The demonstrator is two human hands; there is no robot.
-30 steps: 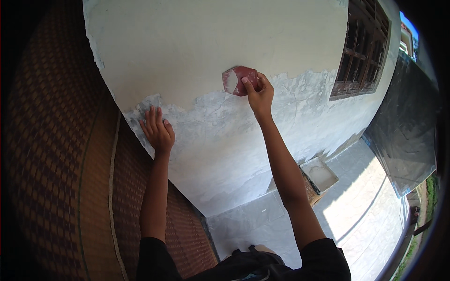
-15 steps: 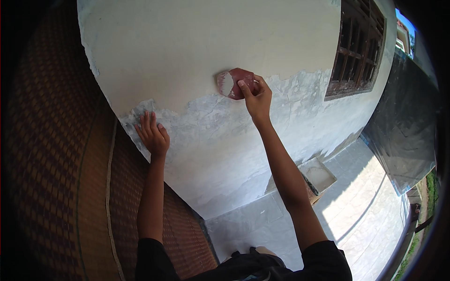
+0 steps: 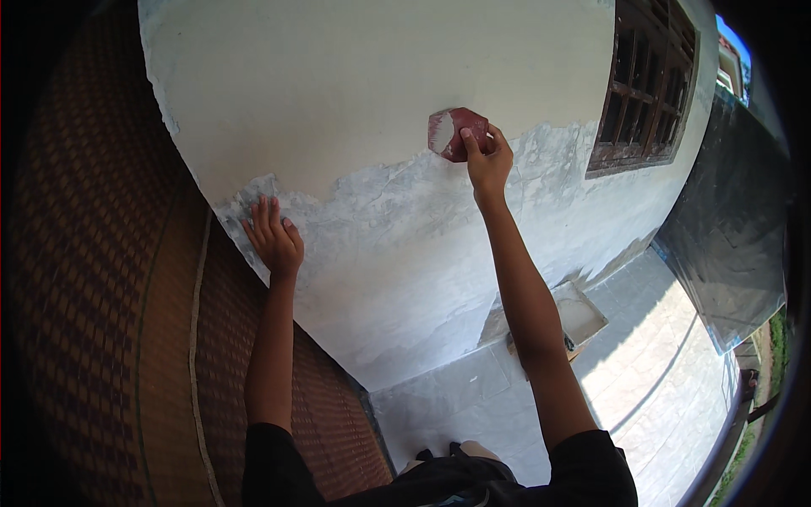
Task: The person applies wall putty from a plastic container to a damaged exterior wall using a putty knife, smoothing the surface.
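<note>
My right hand [image 3: 490, 165] pinches a flat, many-sided reddish-brown putty scraper [image 3: 460, 131], thumb on the face toward me. A whitish smear covers the scraper's left part. It is at the wall [image 3: 380, 76], just above the ragged line between the smooth cream upper part and the patchy grey-white lower part; whether its edge touches is hard to tell. Lower and to the left, my left hand [image 3: 276, 238] rests on a grey patch near the wall's left edge, fingers stretched out and holding nothing.
A brown barred window [image 3: 642, 93] is set in the wall at right. A shallow box [image 3: 579, 313] stands on the pale tiled floor [image 3: 448, 397], partly behind my right forearm. Woven brown matting [image 3: 93, 279] covers the left side. A dark sheet [image 3: 722, 220] hangs at far right.
My right hand has moved the scraper to the right and slightly up along the wall. My left hand has stayed nearly in place.
</note>
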